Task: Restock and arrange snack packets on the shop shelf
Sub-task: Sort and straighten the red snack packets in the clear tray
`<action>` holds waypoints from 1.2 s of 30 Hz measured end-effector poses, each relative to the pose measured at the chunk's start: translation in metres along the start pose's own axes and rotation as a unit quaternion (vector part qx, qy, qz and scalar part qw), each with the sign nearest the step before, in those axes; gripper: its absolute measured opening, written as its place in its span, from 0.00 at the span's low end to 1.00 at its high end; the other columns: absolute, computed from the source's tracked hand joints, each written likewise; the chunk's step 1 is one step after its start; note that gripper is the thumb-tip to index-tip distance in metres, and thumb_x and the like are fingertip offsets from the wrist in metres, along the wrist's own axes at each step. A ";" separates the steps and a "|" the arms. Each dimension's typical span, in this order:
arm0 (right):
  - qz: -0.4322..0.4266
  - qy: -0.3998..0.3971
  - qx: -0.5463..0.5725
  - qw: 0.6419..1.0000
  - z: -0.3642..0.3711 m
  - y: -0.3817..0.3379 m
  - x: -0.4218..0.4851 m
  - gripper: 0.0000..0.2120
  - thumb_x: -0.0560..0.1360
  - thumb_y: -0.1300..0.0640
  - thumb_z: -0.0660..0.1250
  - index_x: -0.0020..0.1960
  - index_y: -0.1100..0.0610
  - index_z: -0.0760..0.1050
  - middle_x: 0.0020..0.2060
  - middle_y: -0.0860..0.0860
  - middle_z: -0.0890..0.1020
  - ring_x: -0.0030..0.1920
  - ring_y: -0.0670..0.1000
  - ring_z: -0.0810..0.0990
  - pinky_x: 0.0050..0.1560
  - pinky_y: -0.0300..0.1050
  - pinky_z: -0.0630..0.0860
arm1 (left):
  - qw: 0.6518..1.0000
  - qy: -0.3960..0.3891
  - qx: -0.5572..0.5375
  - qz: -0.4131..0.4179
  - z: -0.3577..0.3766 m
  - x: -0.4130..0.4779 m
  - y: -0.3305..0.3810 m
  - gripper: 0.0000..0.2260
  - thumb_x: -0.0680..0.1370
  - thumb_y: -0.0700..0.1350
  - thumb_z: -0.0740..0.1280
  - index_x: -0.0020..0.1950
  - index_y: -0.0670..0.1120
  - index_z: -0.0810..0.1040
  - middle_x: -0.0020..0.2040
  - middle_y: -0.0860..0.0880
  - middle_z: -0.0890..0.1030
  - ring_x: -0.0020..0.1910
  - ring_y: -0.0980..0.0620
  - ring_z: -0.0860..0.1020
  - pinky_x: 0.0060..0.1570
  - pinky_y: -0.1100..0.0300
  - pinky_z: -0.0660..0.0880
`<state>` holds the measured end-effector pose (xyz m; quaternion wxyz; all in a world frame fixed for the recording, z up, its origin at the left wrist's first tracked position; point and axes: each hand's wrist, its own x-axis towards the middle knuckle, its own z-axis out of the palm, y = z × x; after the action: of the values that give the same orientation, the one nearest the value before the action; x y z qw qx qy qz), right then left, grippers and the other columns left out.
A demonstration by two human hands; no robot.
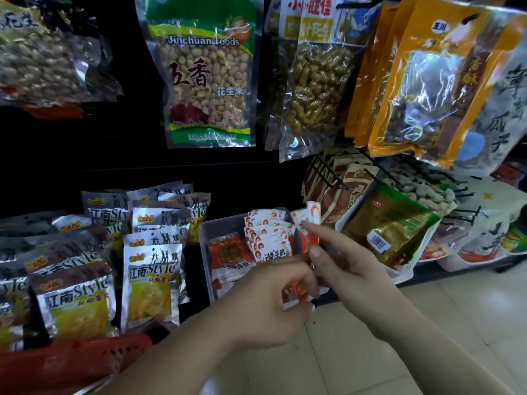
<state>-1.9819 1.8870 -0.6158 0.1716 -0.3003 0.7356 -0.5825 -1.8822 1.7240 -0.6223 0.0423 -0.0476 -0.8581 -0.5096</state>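
Left hand (268, 303) nearest us grips spare pkts (293, 292), right hand (342, 263) pinches one pkt (312, 212) over the tray (204, 252), so we're mid-restock imo, next slot it upright w/ the row (268, 233).

The left hand (265, 303) and right hand (348, 269) are bare, with short rounded nails; the 2 forearms (427, 337) are bare too.

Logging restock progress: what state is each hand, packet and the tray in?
Left hand: grips small red packets.
Right hand: pinches one red-and-white packet, upright.
Clear tray: partly filled.
Tray packets: rows standing upright, right side.
Jinchuan Foods peanut bag: hanging on display.
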 end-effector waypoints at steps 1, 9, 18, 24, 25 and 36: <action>0.002 0.007 -0.007 1.000 -0.002 0.000 0.000 0.20 0.82 0.54 0.67 0.69 0.35 0.76 0.59 0.46 0.84 0.61 0.49 0.83 0.61 0.56 0.81 | 1.000 -0.026 -0.012 -0.005 0.000 -0.002 0.003 0.08 0.78 0.42 0.73 0.51 0.55 0.79 0.53 0.60 0.79 0.53 0.60 0.79 0.49 0.66 0.76; 0.044 -0.018 0.000 0.999 -0.008 -0.004 -0.006 0.26 0.84 0.70 0.56 0.65 0.39 0.74 0.56 0.49 0.85 0.55 0.56 0.84 0.53 0.60 0.84 | 0.979 0.120 -0.106 -0.125 -0.006 0.008 -0.014 0.12 0.77 0.41 0.75 0.48 0.58 0.77 0.55 0.57 0.80 0.53 0.54 0.82 0.44 0.58 0.82; 0.083 -0.016 0.032 0.996 -0.012 0.003 -0.003 0.27 0.82 0.67 0.66 0.70 0.37 0.74 0.60 0.48 0.84 0.58 0.50 0.85 0.54 0.50 0.84 | 0.946 0.138 -0.243 -0.165 -0.014 0.011 -0.011 0.17 0.79 0.32 0.71 0.60 0.51 0.82 0.50 0.51 0.87 0.53 0.50 0.85 0.51 0.57 0.84; 0.119 0.070 0.031 0.990 -0.013 0.010 0.000 0.27 0.80 0.67 0.70 0.71 0.42 0.74 0.59 0.51 0.86 0.57 0.51 0.86 0.54 0.56 0.85 | 0.969 0.001 -0.180 -0.169 -0.011 0.007 -0.018 0.37 0.75 0.33 0.75 0.71 0.70 0.73 0.53 0.49 0.86 0.52 0.50 0.86 0.53 0.48 0.84; 0.125 0.071 0.034 0.989 -0.012 0.010 0.001 0.27 0.80 0.66 0.70 0.72 0.42 0.73 0.60 0.50 0.85 0.58 0.51 0.85 0.54 0.56 0.85 | 0.974 -0.003 -0.150 -0.167 -0.010 0.008 -0.019 0.39 0.74 0.33 0.76 0.71 0.73 0.71 0.54 0.47 0.85 0.52 0.49 0.86 0.54 0.47 0.84; 0.108 -0.056 -0.076 0.990 -0.013 0.009 -0.004 0.50 0.75 0.68 0.74 0.81 0.35 0.51 0.70 0.44 0.76 0.67 0.45 0.79 0.61 0.47 0.82 | 0.994 0.020 0.011 -0.106 -0.005 0.008 -0.032 0.39 0.76 0.33 0.73 0.76 0.67 0.65 0.59 0.61 0.73 0.55 0.60 0.77 0.51 0.69 0.78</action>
<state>-1.9885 1.9008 -0.6216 0.2513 -0.2638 0.7948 -0.4854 -1.8935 1.7044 -0.6466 0.0058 0.0544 -0.8629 -0.5024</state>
